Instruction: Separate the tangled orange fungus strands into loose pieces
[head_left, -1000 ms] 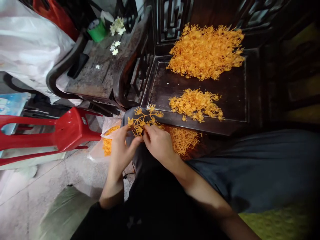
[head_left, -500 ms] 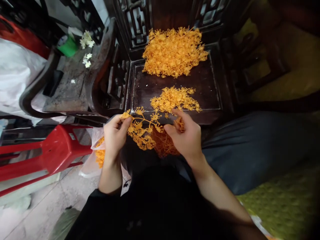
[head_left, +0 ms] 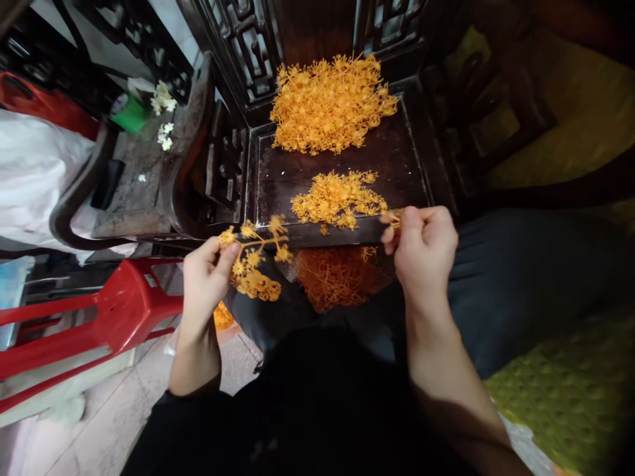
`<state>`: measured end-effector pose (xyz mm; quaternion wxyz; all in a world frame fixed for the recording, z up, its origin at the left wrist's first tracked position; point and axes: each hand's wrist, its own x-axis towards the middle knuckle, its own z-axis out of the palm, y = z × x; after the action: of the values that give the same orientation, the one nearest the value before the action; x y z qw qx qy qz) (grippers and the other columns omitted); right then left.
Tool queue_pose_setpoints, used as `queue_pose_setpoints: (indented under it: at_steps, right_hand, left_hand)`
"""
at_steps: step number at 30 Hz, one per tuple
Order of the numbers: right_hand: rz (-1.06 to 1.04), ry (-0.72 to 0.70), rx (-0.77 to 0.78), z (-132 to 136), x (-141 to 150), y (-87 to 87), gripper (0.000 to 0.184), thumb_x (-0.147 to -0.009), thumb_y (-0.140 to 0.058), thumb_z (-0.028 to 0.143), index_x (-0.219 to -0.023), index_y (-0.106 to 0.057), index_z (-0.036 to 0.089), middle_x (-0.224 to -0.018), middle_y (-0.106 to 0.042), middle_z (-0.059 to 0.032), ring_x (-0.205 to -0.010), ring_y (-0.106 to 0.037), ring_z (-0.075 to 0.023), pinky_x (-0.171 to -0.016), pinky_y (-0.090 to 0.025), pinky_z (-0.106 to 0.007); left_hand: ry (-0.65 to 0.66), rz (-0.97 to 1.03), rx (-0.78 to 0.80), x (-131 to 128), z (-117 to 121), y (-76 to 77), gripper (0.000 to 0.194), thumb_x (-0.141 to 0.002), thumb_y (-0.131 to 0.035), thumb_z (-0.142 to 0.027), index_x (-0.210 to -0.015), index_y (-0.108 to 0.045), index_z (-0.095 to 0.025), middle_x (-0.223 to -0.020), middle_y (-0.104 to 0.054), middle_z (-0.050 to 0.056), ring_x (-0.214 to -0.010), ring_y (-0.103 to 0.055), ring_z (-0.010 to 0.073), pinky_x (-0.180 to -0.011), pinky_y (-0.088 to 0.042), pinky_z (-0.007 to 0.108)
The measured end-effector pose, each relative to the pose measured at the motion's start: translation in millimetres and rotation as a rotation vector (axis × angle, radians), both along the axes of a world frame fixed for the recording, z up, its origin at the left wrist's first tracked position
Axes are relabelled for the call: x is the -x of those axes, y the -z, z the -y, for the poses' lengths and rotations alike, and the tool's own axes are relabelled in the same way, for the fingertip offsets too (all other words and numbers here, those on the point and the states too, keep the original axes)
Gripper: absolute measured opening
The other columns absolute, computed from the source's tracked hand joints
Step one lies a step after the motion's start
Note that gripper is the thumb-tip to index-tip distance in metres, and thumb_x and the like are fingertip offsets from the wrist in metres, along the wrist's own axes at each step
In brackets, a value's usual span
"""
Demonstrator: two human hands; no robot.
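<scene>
My left hand (head_left: 206, 281) pinches a branched orange artificial flower sprig (head_left: 255, 254) between thumb and fingers, its small spidery heads spreading to the right. Closed in a fist, my right hand (head_left: 429, 248) grips small orange flower pieces (head_left: 393, 218), mostly hidden by the fingers. Between and beyond the hands, a small heap of loose orange flower heads (head_left: 337, 198) lies near the front edge of a dark wooden chair seat (head_left: 387, 158). A larger orange heap (head_left: 332, 106) fills the back of the seat. Below the edge sits a tangle of darker orange stems (head_left: 337, 277).
To the left stand a red plastic stool (head_left: 124, 307) and a dark wooden side table (head_left: 133, 192) bearing a green tape roll (head_left: 129, 114) and white flowers (head_left: 165, 135). More orange pieces (head_left: 223, 317) lie low by my left forearm. Carved armrests flank the seat.
My right hand has moved right, away from the sprig, and its fingers have closed. My left hand has shifted slightly left, still holding the sprig. The camera view has turned a little.
</scene>
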<state>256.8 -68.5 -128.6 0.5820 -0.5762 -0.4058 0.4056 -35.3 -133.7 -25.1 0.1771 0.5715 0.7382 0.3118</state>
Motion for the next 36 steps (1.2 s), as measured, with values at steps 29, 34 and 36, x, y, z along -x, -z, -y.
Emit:
queue_pose_setpoints:
  at_steps: [29, 34, 36]
  right_hand:
    - [-0.269, -0.821, 0.196, 11.6, 42.9, -2.2, 0.043, -0.084, -0.074, 0.06, -0.077, -0.067, 0.018, -0.06, -0.057, 0.0031, -0.05, -0.046, -0.0069, -0.046, -0.033, -0.022]
    - [-0.409, -0.511, 0.182, 0.0, 31.6, 11.7, 0.04, -0.093, -0.062, 0.061, -0.088, -0.063, 0.021, -0.062, -0.059, 0.0033, -0.045, -0.041, -0.007, -0.04, -0.024, -0.022]
    - [-0.354, -0.709, 0.17, 6.0, 34.2, 9.8, 0.036, -0.097, -0.06, 0.055, -0.106, -0.069, 0.021, -0.07, -0.067, 0.0007, -0.049, -0.048, -0.0087, -0.044, -0.033, -0.023]
  left_hand:
    - [0.694, -0.006, 0.368, -37.9, -14.3, 0.6, 0.038, -0.098, -0.06, -0.032, -0.065, -0.049, -0.018, -0.06, -0.045, -0.004, -0.057, -0.038, 0.0095, -0.056, -0.029, 0.028]
    - [0.714, 0.053, 0.473, -37.8, -9.2, 9.9, 0.041, -0.098, -0.06, -0.033, -0.063, -0.044, -0.018, -0.058, -0.039, -0.006, -0.056, -0.034, 0.0087, -0.055, -0.026, 0.028]
    - [0.713, 0.063, 0.499, -40.7, -10.5, 13.5, 0.041, -0.097, -0.06, -0.034, -0.063, -0.044, -0.018, -0.058, -0.038, -0.006, -0.056, -0.034, 0.0086, -0.055, -0.026, 0.028]
